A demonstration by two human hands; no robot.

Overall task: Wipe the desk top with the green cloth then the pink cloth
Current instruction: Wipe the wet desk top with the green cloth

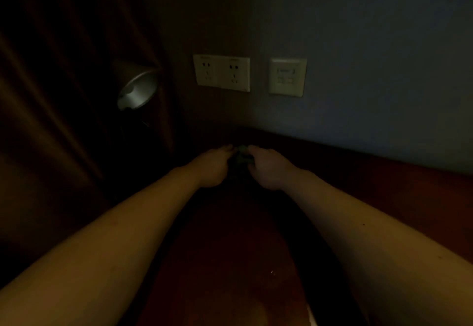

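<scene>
At the far edge of the desk [384, 185], below the wall sockets [222, 73], left hand [213, 165] and right hand [268, 168] sit close together. Both seem to pinch the bunched green cloth [243, 156] between them; dim light. Lamp [138, 90] at left.

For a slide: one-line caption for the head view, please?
Left hand and right hand hold a green cloth over the dim desk, below wall sockets.
</scene>
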